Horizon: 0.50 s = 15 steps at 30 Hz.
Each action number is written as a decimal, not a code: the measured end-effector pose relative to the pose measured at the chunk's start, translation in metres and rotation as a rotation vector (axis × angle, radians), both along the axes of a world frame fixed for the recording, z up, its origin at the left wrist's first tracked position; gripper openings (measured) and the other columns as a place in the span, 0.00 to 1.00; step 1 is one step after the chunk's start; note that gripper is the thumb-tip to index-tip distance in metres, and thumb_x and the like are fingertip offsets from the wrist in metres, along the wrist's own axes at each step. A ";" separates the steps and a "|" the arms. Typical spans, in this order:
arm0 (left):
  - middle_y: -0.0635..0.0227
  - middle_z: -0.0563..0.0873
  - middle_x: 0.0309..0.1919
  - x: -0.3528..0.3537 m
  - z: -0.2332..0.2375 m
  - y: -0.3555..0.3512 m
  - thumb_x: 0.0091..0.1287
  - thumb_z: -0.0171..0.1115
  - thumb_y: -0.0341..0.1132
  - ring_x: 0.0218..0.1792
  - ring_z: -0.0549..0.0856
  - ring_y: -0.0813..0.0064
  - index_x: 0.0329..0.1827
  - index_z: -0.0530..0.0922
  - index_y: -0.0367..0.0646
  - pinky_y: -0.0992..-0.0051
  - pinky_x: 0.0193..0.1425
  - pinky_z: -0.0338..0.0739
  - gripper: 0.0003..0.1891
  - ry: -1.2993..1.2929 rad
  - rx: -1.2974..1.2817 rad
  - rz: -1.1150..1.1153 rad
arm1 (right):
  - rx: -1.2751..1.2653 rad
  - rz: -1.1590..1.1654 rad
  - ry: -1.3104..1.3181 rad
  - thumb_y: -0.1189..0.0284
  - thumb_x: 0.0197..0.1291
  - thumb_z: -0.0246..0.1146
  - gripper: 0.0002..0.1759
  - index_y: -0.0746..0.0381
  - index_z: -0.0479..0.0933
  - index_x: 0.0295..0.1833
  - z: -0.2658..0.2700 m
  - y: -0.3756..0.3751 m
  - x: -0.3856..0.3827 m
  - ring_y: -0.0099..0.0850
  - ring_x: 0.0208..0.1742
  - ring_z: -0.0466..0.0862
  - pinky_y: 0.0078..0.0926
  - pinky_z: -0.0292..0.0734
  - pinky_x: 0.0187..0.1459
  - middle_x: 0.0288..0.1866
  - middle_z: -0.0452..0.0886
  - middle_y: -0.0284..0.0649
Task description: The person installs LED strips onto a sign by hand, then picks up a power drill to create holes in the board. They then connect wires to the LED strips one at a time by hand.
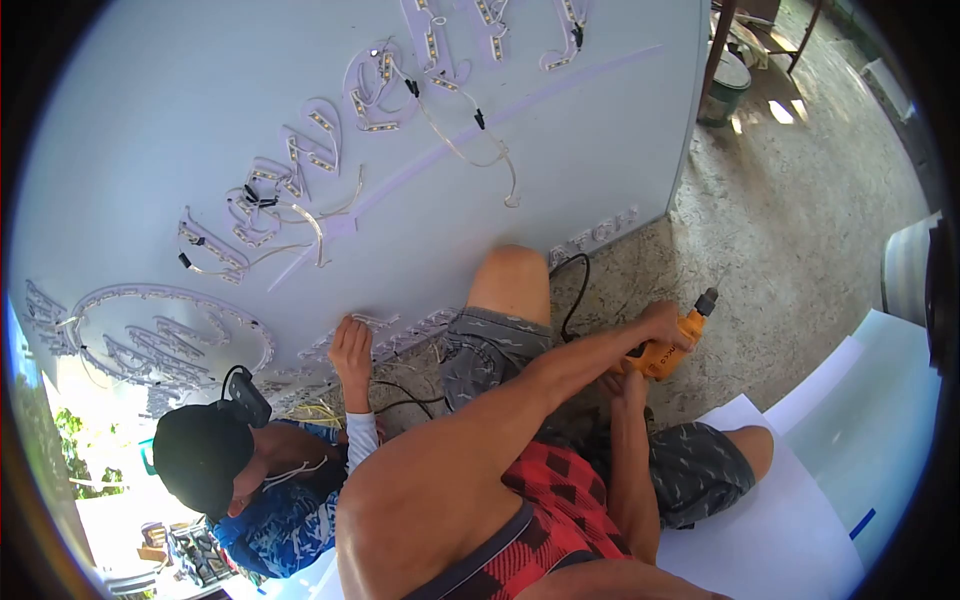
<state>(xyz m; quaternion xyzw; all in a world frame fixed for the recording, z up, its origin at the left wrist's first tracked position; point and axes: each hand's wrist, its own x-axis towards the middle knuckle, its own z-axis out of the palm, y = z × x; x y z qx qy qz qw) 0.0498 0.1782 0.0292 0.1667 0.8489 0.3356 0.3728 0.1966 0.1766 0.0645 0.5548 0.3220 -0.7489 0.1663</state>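
Both of my hands are on an orange power drill [655, 358] with a dark chuck [706, 300] and a thin bit pointing up and away from me. My left hand [662, 322] wraps the drill's body behind the chuck. Lower down, my right hand [622, 385] grips it around the handle side, its fingers partly hidden by the drill. The drill is over the concrete floor, apart from the large pale sign panel [590, 130]. Raised letters [310, 145] with LED modules and loose wires cover that panel.
To the left, a person in a black cap [205, 455] has a hand [352, 350] at small letters along the panel's lower edge. A black cable [582, 290] runs by my knee. White sheets [760, 530] lie on the right. A bucket [727, 85] stands behind the panel.
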 end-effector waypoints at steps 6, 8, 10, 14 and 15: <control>0.50 0.91 0.36 0.009 0.049 -0.039 0.41 0.81 0.61 0.38 0.91 0.56 0.39 0.87 0.33 0.63 0.47 0.85 0.37 -0.077 -0.037 0.124 | 0.901 0.357 0.614 0.69 0.69 0.67 0.20 0.68 0.79 0.61 0.052 0.014 -0.029 0.31 0.53 0.83 0.32 0.79 0.54 0.56 0.83 0.43; 0.50 0.91 0.36 0.010 0.066 -0.047 0.42 0.81 0.61 0.38 0.91 0.56 0.40 0.87 0.33 0.63 0.47 0.85 0.36 -0.061 -0.025 0.124 | 0.872 0.534 0.787 0.66 0.67 0.69 0.21 0.67 0.81 0.61 0.078 0.003 -0.069 0.32 0.53 0.84 0.31 0.79 0.55 0.57 0.85 0.42; 0.50 0.91 0.36 0.010 0.080 -0.056 0.43 0.81 0.60 0.38 0.91 0.56 0.40 0.87 0.33 0.63 0.47 0.85 0.35 -0.041 -0.017 0.119 | 0.836 0.652 0.927 0.69 0.65 0.70 0.21 0.64 0.81 0.61 0.098 -0.018 -0.108 0.35 0.52 0.83 0.33 0.78 0.56 0.53 0.84 0.45; 0.51 0.91 0.36 0.007 0.101 -0.070 0.44 0.80 0.58 0.38 0.91 0.56 0.40 0.87 0.33 0.62 0.46 0.84 0.34 -0.003 -0.006 0.108 | 0.877 0.739 1.208 0.68 0.59 0.74 0.31 0.61 0.76 0.67 0.128 -0.071 -0.163 0.38 0.50 0.83 0.35 0.80 0.50 0.58 0.80 0.46; 0.51 0.91 0.36 0.008 0.102 -0.073 0.44 0.80 0.58 0.38 0.91 0.56 0.40 0.87 0.33 0.62 0.46 0.84 0.34 0.002 -0.007 0.104 | 0.870 0.744 1.210 0.68 0.59 0.74 0.31 0.61 0.76 0.67 0.132 -0.083 -0.171 0.38 0.50 0.83 0.35 0.80 0.50 0.58 0.80 0.46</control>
